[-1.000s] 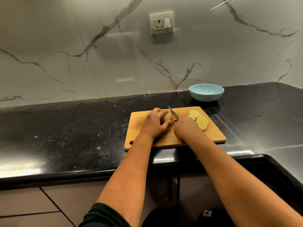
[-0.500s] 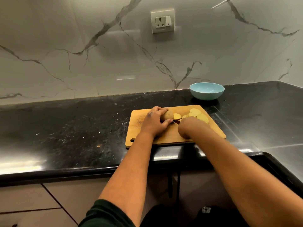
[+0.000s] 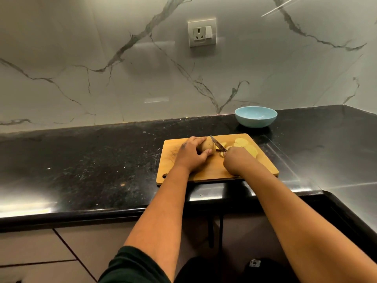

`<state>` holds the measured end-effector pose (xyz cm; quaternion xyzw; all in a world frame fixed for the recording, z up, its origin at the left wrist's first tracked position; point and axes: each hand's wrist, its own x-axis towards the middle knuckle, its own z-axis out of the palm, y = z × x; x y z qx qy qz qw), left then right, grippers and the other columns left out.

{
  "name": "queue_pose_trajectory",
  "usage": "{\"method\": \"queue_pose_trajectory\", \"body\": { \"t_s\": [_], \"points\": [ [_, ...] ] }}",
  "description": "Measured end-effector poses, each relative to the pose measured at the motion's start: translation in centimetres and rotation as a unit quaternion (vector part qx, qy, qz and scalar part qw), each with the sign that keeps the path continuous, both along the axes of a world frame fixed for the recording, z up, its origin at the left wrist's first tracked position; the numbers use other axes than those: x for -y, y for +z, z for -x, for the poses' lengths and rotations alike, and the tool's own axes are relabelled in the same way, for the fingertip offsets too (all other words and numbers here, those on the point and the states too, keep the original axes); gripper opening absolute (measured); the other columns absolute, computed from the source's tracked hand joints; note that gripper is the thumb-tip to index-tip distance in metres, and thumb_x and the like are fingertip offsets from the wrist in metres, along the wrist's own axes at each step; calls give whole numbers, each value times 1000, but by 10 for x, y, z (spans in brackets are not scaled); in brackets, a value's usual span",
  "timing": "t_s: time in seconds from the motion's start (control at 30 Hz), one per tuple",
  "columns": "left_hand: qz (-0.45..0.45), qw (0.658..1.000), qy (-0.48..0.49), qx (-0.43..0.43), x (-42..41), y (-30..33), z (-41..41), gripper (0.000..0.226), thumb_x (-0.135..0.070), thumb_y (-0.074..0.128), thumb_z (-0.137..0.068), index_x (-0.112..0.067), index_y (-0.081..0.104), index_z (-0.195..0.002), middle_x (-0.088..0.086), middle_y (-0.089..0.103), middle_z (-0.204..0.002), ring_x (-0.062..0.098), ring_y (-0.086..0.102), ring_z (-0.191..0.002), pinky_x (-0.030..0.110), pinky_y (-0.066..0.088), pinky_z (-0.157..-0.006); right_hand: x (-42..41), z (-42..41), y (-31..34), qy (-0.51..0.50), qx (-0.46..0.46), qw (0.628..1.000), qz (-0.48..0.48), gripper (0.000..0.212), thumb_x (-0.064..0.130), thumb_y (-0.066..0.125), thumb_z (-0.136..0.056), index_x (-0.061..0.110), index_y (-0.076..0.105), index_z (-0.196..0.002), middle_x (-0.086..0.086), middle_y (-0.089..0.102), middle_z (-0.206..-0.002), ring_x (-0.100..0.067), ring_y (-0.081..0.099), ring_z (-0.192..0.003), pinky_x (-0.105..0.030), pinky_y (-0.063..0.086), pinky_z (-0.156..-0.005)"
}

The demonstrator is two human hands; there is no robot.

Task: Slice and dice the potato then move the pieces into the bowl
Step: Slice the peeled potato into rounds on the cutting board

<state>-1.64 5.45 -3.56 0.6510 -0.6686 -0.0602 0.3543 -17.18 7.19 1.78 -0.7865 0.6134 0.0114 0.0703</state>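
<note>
A wooden cutting board [image 3: 206, 172] lies on the black counter. My left hand [image 3: 190, 153] grips the uncut end of the brown potato [image 3: 208, 145] on the board. My right hand [image 3: 236, 160] holds a knife [image 3: 218, 144] whose blade stands raised at the potato's cut end, tip pointing away from me. Several pale yellow potato slices [image 3: 244, 144] lie on the board to the right of the blade, partly hidden by my right hand. The light blue bowl [image 3: 256, 117] stands empty behind the board's right end.
The black stone counter [image 3: 91, 168] runs left and turns a corner at the right. A marble wall with a socket [image 3: 202, 32] rises right behind the bowl. Cabinet fronts [image 3: 40, 252] lie below the counter edge.
The knife went down through the potato and a fresh slice came off; now the blade is lifted again at the cut end. My left hand kept its hold.
</note>
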Motion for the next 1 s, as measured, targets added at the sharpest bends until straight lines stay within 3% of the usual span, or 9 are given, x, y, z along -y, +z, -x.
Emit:
{"method": "queue_pose_trajectory", "body": {
  "t_s": [0.17,0.3,0.47,0.57,0.7,0.9,1.0],
  "points": [
    [5,1000,-5,-8,2,-1,-1,53,-35,67,-90,-22,53,-140,1,55,-135,19,52,-119,31,46,-96,-4,-4,-3,-7,27,1000,10,32,12,42,-101,4,53,-130,-13,58,-124,-25,59,-110,-30,50,-89],
    [13,1000,-9,-9,4,-1,-2,54,-35,68,-90,-22,54,-139,1,55,-134,19,53,-118,30,46,-95,-3,-11,-11,-31,59,997,25,30,11,44,-99,4,57,-124,-13,61,-116,-22,59,-95,-28,49,-77],
    [7,1000,-10,2,7,-3,-3,54,-32,69,-89,-21,54,-140,1,54,-136,19,51,-120,32,45,-100,6,-25,-1,-39,59,997,6,26,11,52,-95,5,59,-120,-12,53,-95,-23,54,-86,-31,48,-75],
    [3,1000,-7,1,7,-3,-3,53,-28,68,-88,-20,56,-139,2,54,-137,21,51,-121,37,44,-105,8,-34,8,-25,31,999,-4,35,14,59,-93,7,54,-128,-14,55,-114,-27,55,-104,-34,48,-84],
    [9,1000,-14,-16,6,-4,-4,54,-32,70,-88,-17,57,-138,3,55,-133,20,53,-118,31,45,-99,2,-31,-2,-13,-43,998,-35,44,13,52,-96,8,44,-140,-16,48,-138,-31,50,-124,-39,46,-96],
    [1,1000,-17,-20,3,-1,-4,57,-35,70,-88,-18,54,-140,2,53,-135,18,52,-119,31,46,-98,-3,1,5,-29,-53,995,-83,43,9,43,-97,5,43,-140,-16,49,-135,-29,51,-116,-37,45,-97],
    [-5,1000,-20,-23,1,-1,-4,60,-36,71,-88,-18,52,-142,3,52,-134,18,52,-118,31,47,-99,-5,21,19,-20,-28,997,-72,40,6,39,-100,2,44,-140,-14,50,-115,-24,49,-100,-32,44,-86]
  ]
}}
